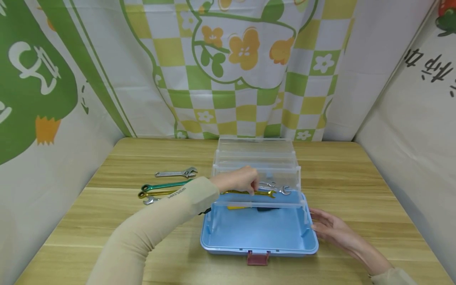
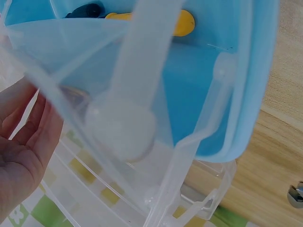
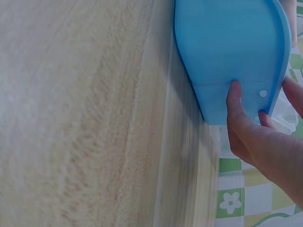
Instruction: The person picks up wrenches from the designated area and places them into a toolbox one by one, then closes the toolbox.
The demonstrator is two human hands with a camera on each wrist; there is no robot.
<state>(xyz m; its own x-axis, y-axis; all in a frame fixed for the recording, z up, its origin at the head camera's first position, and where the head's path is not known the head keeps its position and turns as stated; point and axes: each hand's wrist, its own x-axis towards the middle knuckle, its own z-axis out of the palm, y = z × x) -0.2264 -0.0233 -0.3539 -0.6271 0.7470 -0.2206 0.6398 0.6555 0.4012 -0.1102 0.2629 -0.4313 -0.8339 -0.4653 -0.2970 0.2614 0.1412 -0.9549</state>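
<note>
While the left hand (image 1: pixel 236 180) pinches a gold wrench (image 1: pixel 261 192) in the clear tray (image 1: pixel 242 204) of an open blue toolbox (image 1: pixel 256 233), nearer the desk's (image 1: pixel 356 178) right edge than its left, the right hand's (image 1: pixel 333 227) relaxed fingers touch the toolbox's right side. An adjustable wrench (image 1: pixel 174 173) and a green ratcheting wrench (image 1: pixel 165 186) lie toward the desk's left edge.

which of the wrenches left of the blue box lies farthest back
The silver adjustable wrench: it lies nearest the checked curtain, with the green wrench, a gold wrench and a partly hidden silver wrench all in front of it.
</note>
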